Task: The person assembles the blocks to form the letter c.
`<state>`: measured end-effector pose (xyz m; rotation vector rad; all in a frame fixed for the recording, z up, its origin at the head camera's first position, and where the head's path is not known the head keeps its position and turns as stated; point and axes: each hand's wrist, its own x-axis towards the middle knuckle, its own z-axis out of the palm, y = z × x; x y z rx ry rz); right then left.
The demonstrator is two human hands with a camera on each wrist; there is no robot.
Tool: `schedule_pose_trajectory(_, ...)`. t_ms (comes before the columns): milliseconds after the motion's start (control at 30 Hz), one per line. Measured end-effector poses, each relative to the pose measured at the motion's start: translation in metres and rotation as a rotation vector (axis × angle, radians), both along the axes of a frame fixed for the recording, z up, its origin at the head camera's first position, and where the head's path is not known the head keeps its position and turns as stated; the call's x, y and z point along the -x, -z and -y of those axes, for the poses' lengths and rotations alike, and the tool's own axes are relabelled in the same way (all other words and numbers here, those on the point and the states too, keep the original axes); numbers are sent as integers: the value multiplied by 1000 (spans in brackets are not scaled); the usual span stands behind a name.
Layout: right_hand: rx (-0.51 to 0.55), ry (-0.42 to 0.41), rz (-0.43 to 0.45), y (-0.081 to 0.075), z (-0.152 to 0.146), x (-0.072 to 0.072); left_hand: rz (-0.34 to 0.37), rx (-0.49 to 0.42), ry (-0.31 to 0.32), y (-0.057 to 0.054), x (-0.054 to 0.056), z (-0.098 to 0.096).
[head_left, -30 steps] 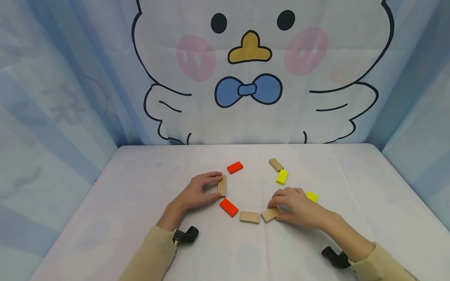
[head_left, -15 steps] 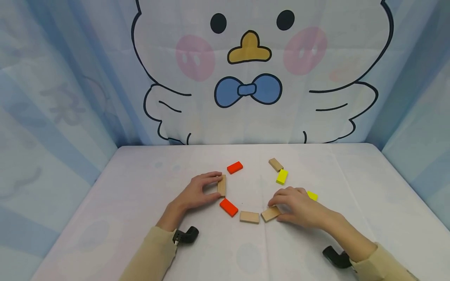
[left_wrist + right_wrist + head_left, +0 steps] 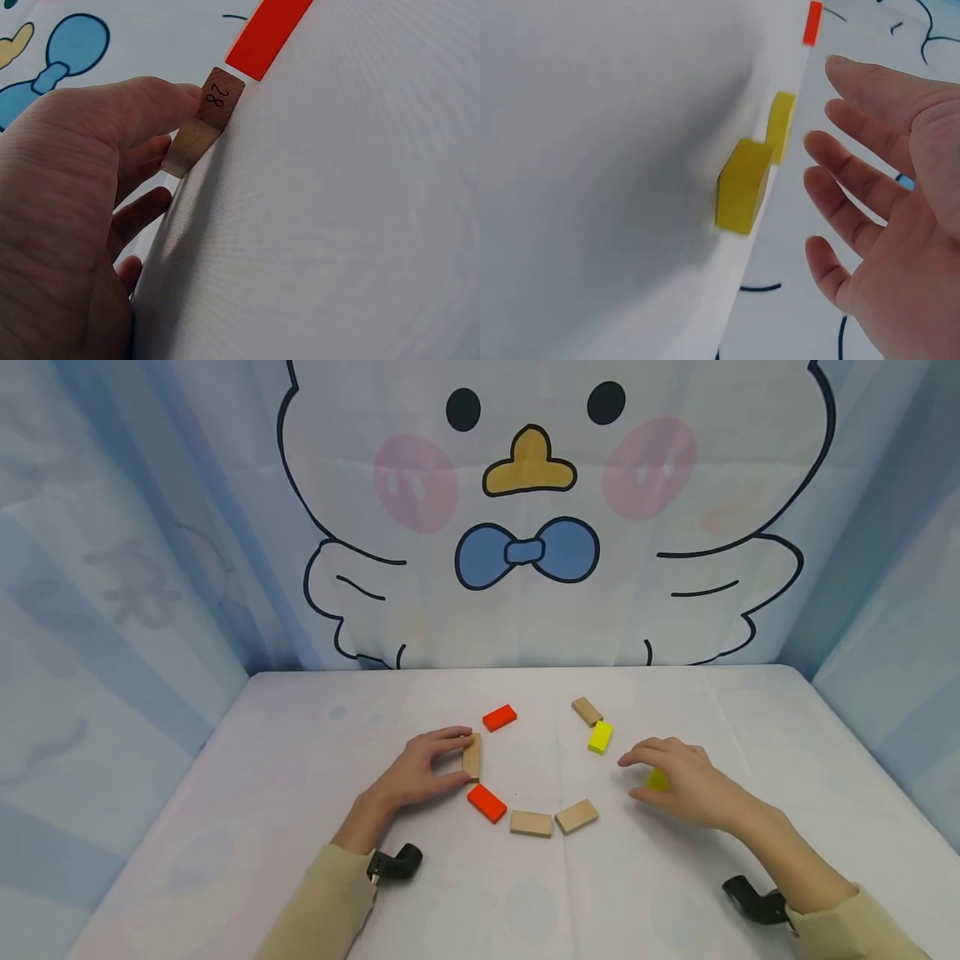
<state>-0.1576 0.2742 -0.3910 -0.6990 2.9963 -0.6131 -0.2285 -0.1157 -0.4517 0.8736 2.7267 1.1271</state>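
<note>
My left hand (image 3: pixel 420 768) pinches a plain wooden block (image 3: pixel 472 758) lengthwise, thumb at its near end and fingertips at its far end. In the left wrist view the end of this wooden block (image 3: pixel 220 99) bears the handwritten number 28. My right hand (image 3: pixel 693 783) hovers over a yellow block (image 3: pixel 657 779), fingers spread and holding nothing; the hand partly covers the block in the head view. The right wrist view shows that yellow block (image 3: pixel 744 186) on the table, apart from the fingers. Two plain wooden blocks, one left (image 3: pixel 531 824) and one right (image 3: pixel 577 817), lie near the front.
A red block (image 3: pixel 487 803) lies just in front of the held one, another red block (image 3: pixel 499 717) behind it. Farther right, a yellow block (image 3: pixel 601 737) sits close to a wooden block (image 3: pixel 587 711). A printed curtain (image 3: pixel 525 610) rises behind the white-covered table (image 3: pixel 315 710).
My right hand has let go of the front right wooden block and moved right and away, over the yellow block. That wooden block stays in place. The left hand keeps its grip.
</note>
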Motion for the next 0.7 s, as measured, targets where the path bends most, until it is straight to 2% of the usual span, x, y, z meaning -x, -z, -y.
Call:
schedule_pose_trajectory(133, -14, 54, 12, 2, -11, 1, -4, -4, 4, 1, 0, 1)
schedule_pose_trajectory(367, -60, 103, 10, 10, -28, 2, -7, -16, 10, 2, 0, 1)
schedule_pose_trajectory(700, -47, 111, 14, 15, -32, 3, -3, -7, 1, 3, 1, 1)
